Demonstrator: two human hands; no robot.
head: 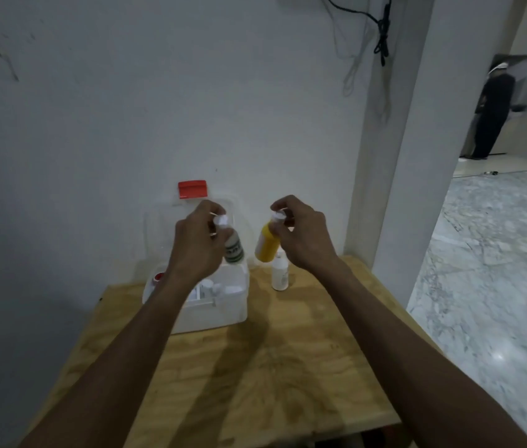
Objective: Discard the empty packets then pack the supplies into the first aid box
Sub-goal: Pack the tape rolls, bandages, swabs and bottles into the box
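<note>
The left hand [196, 245] had its fingers curled round the neck of a white bottle with a green label [233, 247], pinching it just below the white cap and holding it tilted in the air above the first aid box [213, 305]. The right hand [301, 236] pinched the white cap of a yellow bottle [267, 245] between thumb and fingertips, so that the bottle hung slanted beneath the hand, clear of the table [255, 367]. The two bottles were near each other but apart.

The first aid box, translucent white, stood open by the far edge of the table, toward its far left corner, its lid [171, 227] raised against the wall and a red latch [192, 189] at the top of that lid. Inside it lay several small white items and one with a red top [159, 277], too blurred to name. A small white bottle [280, 274] stood upright on the table just right of the box, under the yellow one.

Beyond the doorway at the right, a person in dark clothes [491, 114] stood on the marble floor [488, 253].
</note>
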